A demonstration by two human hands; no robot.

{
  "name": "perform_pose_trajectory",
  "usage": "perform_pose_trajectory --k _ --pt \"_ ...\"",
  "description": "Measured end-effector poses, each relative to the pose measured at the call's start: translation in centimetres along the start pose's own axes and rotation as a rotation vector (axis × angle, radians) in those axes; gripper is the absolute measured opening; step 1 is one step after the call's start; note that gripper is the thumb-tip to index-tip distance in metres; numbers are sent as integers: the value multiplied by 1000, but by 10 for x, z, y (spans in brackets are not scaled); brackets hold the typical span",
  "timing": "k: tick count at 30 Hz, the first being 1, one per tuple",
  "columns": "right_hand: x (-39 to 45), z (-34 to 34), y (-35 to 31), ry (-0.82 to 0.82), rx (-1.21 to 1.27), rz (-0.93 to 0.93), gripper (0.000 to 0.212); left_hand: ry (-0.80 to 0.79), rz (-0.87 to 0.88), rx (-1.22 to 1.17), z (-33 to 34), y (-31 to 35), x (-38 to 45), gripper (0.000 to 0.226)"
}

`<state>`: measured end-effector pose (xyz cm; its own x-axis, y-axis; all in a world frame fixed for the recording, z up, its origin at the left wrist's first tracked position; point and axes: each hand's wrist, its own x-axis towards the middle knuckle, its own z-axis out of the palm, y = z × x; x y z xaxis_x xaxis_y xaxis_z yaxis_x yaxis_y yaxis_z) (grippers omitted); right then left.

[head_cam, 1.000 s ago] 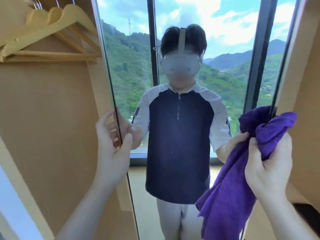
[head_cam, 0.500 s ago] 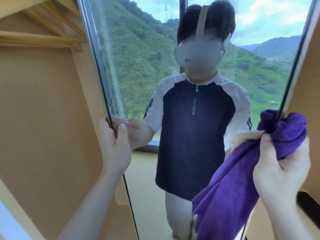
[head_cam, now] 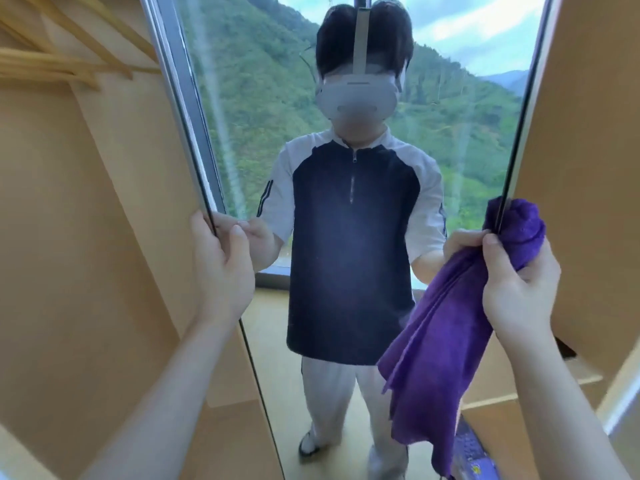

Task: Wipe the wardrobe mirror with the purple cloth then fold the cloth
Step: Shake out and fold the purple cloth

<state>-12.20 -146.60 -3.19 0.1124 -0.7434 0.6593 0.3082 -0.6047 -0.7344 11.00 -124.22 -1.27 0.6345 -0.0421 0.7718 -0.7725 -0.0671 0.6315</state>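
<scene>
The wardrobe mirror (head_cam: 263, 109) fills the middle of the view as a tall door panel, reflecting a person and green hills. My left hand (head_cam: 221, 268) grips the mirror's left edge, fingers wrapped round it. My right hand (head_cam: 516, 289) is closed on the purple cloth (head_cam: 440, 344) at the mirror's right edge. The cloth is bunched over that edge at the top and hangs down loose in front of the glass.
Light wooden wardrobe panels (head_cam: 86, 237) stand on the left and on the right (head_cam: 588, 168). Wooden hangers (head_cam: 59, 64) hang at the upper left. A dark object (head_cam: 568, 351) lies on a shelf at the right.
The view has tipped down and closer to the mirror. My left hand, open near the mirror's left edge a second ago, has closed on it. The right hand keeps the cloth at the right edge.
</scene>
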Motion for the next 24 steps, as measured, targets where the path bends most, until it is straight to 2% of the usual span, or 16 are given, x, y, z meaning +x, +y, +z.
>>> perform_pose_trajectory --k 3,6,11,13,18,21,24 --pt "-8 -8 -12 40 -64 74 18 -61 -37 -36 -12 3 2 15" --pt "-18 -14 -20 70 -70 88 20 -147 -42 -83 -18 8 5 23" --pt "-38 -13 -38 126 -99 94 16 -269 -85 -148 -16 1 17 22" --pt "-48 -13 -46 144 -104 61 15 -320 -126 -186 -14 -2 23 28" --pt "-72 -13 -60 185 -193 42 26 -424 -292 -271 -2 4 42 32" --pt "-83 -11 -64 166 -241 18 12 -459 -329 -244 5 5 39 65" --pt "-92 -12 -68 152 -264 36 14 -425 -281 -239 9 0 19 87"
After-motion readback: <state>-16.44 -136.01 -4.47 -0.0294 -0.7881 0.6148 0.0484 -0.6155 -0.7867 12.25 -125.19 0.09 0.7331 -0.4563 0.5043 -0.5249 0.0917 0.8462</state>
